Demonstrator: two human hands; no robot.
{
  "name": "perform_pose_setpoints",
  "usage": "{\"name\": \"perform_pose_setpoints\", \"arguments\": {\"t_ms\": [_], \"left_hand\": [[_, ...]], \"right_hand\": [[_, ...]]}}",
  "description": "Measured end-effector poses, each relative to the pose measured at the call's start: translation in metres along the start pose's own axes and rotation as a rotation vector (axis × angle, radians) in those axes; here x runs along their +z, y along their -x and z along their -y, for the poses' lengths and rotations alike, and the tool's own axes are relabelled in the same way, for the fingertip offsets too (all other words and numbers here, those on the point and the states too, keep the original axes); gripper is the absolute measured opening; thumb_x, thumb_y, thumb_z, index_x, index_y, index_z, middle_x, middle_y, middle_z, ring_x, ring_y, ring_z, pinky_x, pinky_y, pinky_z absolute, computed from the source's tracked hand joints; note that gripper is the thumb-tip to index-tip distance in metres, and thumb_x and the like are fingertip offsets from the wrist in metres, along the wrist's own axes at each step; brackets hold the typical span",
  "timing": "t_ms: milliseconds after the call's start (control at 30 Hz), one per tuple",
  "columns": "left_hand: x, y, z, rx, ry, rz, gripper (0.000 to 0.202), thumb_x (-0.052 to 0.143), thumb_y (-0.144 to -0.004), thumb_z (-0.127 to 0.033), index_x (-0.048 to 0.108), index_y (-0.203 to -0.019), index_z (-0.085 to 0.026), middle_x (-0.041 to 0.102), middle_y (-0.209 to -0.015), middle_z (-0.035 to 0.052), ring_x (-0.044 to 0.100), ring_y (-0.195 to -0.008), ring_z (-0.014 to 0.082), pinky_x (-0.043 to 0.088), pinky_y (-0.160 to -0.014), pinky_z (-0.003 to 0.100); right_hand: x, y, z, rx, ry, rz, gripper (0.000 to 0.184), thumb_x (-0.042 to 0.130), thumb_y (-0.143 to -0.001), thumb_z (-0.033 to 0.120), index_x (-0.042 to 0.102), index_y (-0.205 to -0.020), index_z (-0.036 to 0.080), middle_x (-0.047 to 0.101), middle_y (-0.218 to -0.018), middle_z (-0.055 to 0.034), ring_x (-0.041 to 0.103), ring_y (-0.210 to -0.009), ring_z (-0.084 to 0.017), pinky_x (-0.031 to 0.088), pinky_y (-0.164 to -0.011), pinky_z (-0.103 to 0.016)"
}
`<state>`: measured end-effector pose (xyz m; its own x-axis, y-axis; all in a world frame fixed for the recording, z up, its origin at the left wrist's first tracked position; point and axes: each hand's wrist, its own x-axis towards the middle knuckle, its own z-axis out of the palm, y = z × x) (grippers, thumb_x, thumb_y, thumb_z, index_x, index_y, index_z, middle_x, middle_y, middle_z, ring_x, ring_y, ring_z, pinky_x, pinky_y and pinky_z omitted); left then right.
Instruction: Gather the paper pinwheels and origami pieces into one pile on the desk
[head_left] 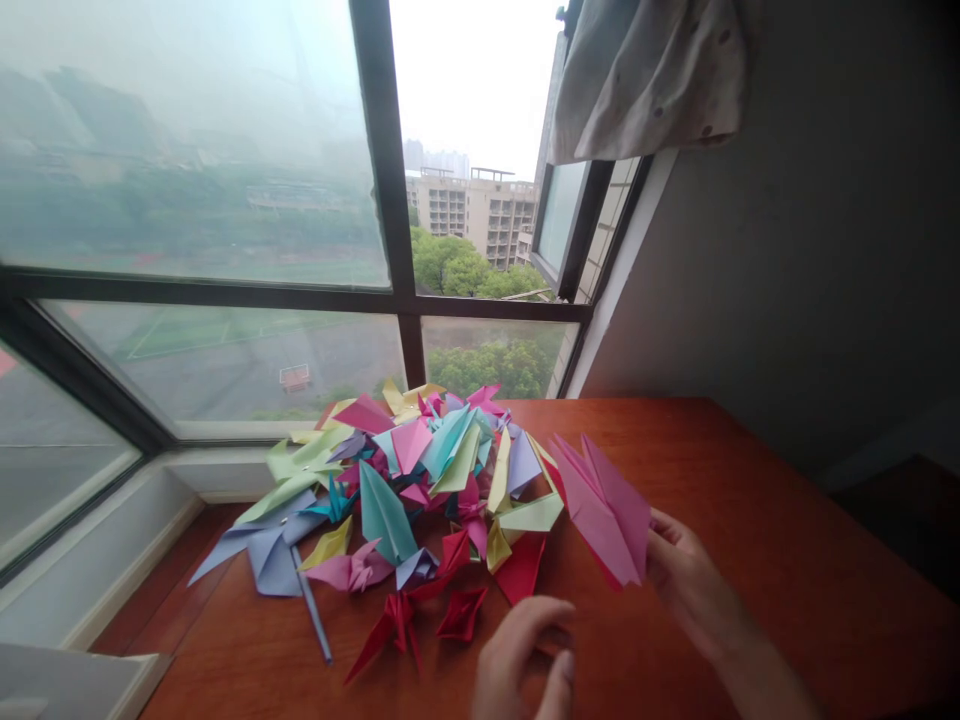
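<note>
Pinched at its lower right end, a pink paper airplane [604,505] is in my right hand [690,570], tilted up above the table. Just left of it and nearer to me, my left hand [521,655] is bare, its fingers curved and the thumb apart from them. Ahead of my left hand lie a small red folded paper piece [460,613] and a red paper crane [396,630]. Behind these spreads a heap of folded papers, among them a teal paper airplane [384,515], a pink paper crane [352,568] and a blue pinwheel [274,540] on a stick.
The reddish-brown wooden table [757,520] reaches to the window [401,200], whose right pane stands ajar. A spotted curtain [652,80] hangs at the upper right, before a grey wall [810,250]. A white ledge [135,530] runs along the left.
</note>
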<state>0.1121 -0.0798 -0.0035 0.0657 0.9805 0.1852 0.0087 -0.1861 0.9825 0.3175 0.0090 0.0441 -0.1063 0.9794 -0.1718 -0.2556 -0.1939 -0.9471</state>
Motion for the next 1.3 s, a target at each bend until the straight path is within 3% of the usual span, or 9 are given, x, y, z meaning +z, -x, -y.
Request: {"name": "perform_pose_setpoints", "arguments": {"t_ms": [167,267,400,600,700,800,933,1167,1300], "left_hand": [[-0.03,-0.015,-0.038,-0.126,0.254,-0.299,0.051,0.061,-0.09,-0.048,0.051,-0.135,-0.025,0.057,-0.14,0.0135,0.059,-0.125,0.0259,0.052,-0.099,0.032],[-0.052,-0.024,-0.05,-0.178,0.273,-0.374,0.062,0.07,-0.083,-0.051,0.054,-0.133,-0.02,0.063,-0.13,0.0165,0.062,-0.121,0.0301,0.054,-0.097,0.037],[-0.083,-0.038,-0.059,-0.18,0.249,-0.485,0.064,0.078,-0.073,-0.049,0.06,-0.125,-0.017,0.073,-0.105,0.0138,0.071,-0.101,0.0303,0.059,-0.086,0.039],[-0.16,-0.069,-0.055,-0.064,0.008,-0.661,0.063,0.072,-0.076,-0.047,0.054,-0.128,-0.016,0.071,-0.101,0.0099,0.07,-0.093,0.0271,0.06,-0.078,0.038],[-0.202,-0.085,-0.043,-0.001,-0.405,-0.722,0.057,0.063,-0.082,-0.045,0.052,-0.131,-0.018,0.067,-0.111,0.0116,0.067,-0.101,0.0293,0.057,-0.088,0.045],[-0.225,-0.101,-0.031,0.093,-0.811,-0.656,0.061,0.058,-0.085,-0.044,0.046,-0.139,-0.018,0.052,-0.138,0.0162,0.05,-0.129,0.0345,0.041,-0.108,0.054],[-0.22,-0.122,-0.019,0.17,-0.998,-0.466,0.057,0.05,-0.09,-0.048,0.05,-0.136,-0.014,0.043,-0.146,0.0188,0.036,-0.141,0.0358,0.029,-0.116,0.055],[-0.19,-0.12,-0.006,0.205,-1.081,-0.168,0.046,0.056,-0.085,-0.04,0.061,-0.122,-0.014,0.063,-0.125,0.0171,0.058,-0.118,0.0347,0.046,-0.102,0.054],[-0.188,-0.11,-0.011,0.245,-1.061,-0.104,0.045,0.055,-0.087,-0.039,0.06,-0.123,-0.013,0.061,-0.128,0.0172,0.057,-0.12,0.0323,0.046,-0.102,0.049]], "right_hand": [[0.059,0.01,-0.009,0.124,-0.22,0.204,0.03,0.078,-0.074,0.042,0.074,-0.096,0.023,0.073,-0.086,-0.0046,0.065,-0.069,-0.017,0.049,-0.06,-0.026],[0.098,0.008,-0.012,0.201,-0.297,0.325,0.031,0.075,-0.078,0.041,0.072,-0.099,0.018,0.073,-0.089,-0.007,0.064,-0.068,-0.017,0.05,-0.061,-0.027],[0.143,-0.009,-0.017,0.225,-0.352,0.319,0.029,0.075,-0.078,0.039,0.068,-0.092,0.015,0.068,-0.081,-0.0041,0.059,-0.064,-0.012,0.048,-0.061,-0.024],[0.172,-0.042,-0.02,-0.13,0.094,0.133,0.027,0.067,-0.082,0.041,0.066,-0.09,0.016,0.063,-0.072,-0.0001,0.055,-0.061,-0.013,0.046,-0.057,-0.024],[0.169,-0.049,-0.014,-0.428,0.439,0.04,0.023,0.059,-0.086,0.031,0.068,-0.101,0.017,0.069,-0.096,-0.0055,0.063,-0.087,-0.02,0.052,-0.077,-0.031],[0.164,-0.052,-0.013,-0.667,0.715,0.024,0.03,0.055,-0.084,0.019,0.067,-0.111,0.02,0.065,-0.118,-0.0084,0.058,-0.114,-0.024,0.045,-0.102,-0.039],[0.165,-0.063,-0.019,-0.72,0.977,0.164,0.037,0.06,-0.082,0.02,0.065,-0.119,0.021,0.059,-0.13,-0.011,0.051,-0.125,-0.026,0.039,-0.109,-0.044],[0.171,-0.099,-0.014,-0.682,1.088,0.191,0.013,0.066,-0.084,0.025,0.072,-0.094,0.018,0.06,-0.128,-0.0134,0.053,-0.121,-0.027,0.04,-0.106,-0.044],[0.167,-0.101,-0.005,-0.676,1.06,0.351,0.007,0.063,-0.085,0.02,0.07,-0.088,0.019,0.069,-0.096,-0.0057,0.063,-0.095,-0.019,0.049,-0.088,-0.032]]}}
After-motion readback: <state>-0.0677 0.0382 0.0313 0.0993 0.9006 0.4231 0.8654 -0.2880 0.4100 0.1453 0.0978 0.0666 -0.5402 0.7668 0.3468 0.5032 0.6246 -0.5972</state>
